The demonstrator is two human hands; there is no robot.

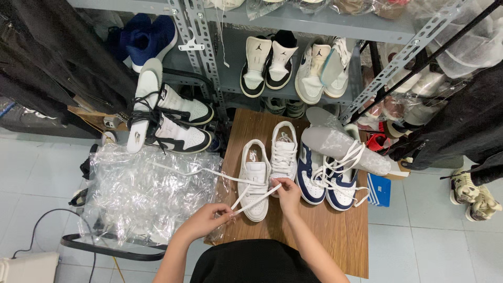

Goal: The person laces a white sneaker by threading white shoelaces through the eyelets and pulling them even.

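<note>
Grey metal shelving (pixel 314 23) fills the top of the view, rows of sneakers parked on it, and dark garments (pixel 47 57) hang at the left. Below that sits a small wooden table (pixel 335 230) on the pale tiled floor, and beside it, to the left, a big heap of clear plastic wrap (pixel 141 194). On the table, a navy-and-white pair of sneakers (pixel 325 181) stands at the right with grey insoles (pixel 340 144) lying across it and loose laces spilling over. Left of the plastic's top edge, a black-and-white pair of high-tops (pixel 173 123) lies on its side. Now the centre: two white sneakers side by side, and the left white sneaker (pixel 255 181) is the one being laced. The white lace (pixel 220 175) runs from its eyelets out over the plastic. The left hand (pixel 207 220) is closed, pinching one end of the lace near the toe, just off the table's front left corner. The right hand (pixel 287 191) pinches the other end between fingertips, right beside the sneaker's eyelets.
</note>
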